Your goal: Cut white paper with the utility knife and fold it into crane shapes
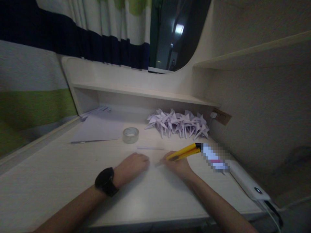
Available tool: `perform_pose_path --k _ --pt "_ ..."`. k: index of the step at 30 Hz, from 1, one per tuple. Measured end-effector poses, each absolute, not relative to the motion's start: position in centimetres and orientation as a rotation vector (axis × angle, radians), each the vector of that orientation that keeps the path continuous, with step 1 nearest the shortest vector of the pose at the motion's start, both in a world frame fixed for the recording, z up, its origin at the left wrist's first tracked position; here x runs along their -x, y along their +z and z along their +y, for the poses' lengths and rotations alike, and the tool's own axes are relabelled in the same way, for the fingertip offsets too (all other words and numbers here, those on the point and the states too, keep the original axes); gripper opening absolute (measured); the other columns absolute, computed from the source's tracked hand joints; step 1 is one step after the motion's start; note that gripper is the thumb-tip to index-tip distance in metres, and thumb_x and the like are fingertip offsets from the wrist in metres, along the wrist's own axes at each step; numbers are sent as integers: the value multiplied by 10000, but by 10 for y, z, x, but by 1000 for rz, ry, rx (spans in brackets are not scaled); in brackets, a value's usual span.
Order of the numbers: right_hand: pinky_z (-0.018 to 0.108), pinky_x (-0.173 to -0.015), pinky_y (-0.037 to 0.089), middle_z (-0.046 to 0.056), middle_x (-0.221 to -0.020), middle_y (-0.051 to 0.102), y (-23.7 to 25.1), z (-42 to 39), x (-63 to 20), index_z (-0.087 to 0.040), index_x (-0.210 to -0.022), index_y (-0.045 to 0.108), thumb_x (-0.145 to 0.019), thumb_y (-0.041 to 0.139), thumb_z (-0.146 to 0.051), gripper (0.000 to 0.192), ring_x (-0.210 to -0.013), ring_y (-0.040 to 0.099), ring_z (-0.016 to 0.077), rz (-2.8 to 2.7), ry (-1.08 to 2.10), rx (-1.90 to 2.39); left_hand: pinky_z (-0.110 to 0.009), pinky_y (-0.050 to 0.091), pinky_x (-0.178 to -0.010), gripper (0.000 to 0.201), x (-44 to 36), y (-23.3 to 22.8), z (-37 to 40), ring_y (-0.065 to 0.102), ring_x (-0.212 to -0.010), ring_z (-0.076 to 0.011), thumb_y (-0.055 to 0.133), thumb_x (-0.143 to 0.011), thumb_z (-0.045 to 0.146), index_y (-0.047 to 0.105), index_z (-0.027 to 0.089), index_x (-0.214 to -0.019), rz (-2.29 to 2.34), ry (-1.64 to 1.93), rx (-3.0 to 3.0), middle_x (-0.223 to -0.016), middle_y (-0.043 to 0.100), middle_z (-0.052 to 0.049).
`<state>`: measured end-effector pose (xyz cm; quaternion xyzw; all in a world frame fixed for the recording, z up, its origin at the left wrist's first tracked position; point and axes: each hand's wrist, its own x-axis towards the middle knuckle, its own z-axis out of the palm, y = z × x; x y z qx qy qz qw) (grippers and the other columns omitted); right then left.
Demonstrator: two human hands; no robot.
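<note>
My right hand (178,166) grips a yellow utility knife (184,152) with a black end. Its handle points up to the right, and the blurred blade end is low over the desk between my hands. My left hand (131,167), with a black watch at the wrist, rests on the desk to the left of the blade. Its fingers are curled together, and what they hold, if anything, is hidden. Just beyond both hands lies a thin white paper strip (150,148). A roll of clear tape (130,135) sits behind my left hand.
Several folded white paper pinwheels (179,123) are bunched at the back under the shelf (145,94). White paper sheets (97,127) lie at the back left. On the right are a pixelated phone-like screen (215,158), a white box-shaped device (247,181) with cables, and a wall socket (221,116).
</note>
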<state>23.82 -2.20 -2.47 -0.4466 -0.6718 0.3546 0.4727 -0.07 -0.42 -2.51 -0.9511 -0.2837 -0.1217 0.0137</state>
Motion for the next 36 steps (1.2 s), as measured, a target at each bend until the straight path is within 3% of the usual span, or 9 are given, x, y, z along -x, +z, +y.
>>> perform_pose_path --k 9,17,28,36 --pt "266 -615 498 28 -724 672 -25 -22 -239 -195 -726 645 -700 726 -382 206 -671 616 173 -1667 871 1069 -324 467 -624 153 -23 4 -17 611 -719 -228 504 -740 77 646 130 -761 -945 -71 2879 -787 637 -104" --pt "261 -617 496 34 -731 678 -24 -24 -239 -190 -731 653 -715 711 -367 187 -675 618 171 -1666 883 1052 -382 488 -730 230 -35 11 -7 602 -791 -257 593 -617 163 607 137 -845 -1002 -55 2901 -852 633 -115" --pt "271 -605 491 37 -712 669 -24 -24 -239 -193 -720 646 -709 714 -416 234 -655 607 173 -1682 863 1049 -394 481 -711 238 -40 13 -2 576 -821 -265 589 -617 218 615 151 -844 -987 -43 2897 -905 605 -109" --pt "270 -599 484 42 -707 663 -23 -24 -239 -186 -716 636 -703 707 -468 291 -650 602 170 -1674 885 1030 -388 472 -679 153 -44 16 -2 573 -784 -262 603 -609 215 661 165 -742 -853 -60 2890 -822 600 -96"
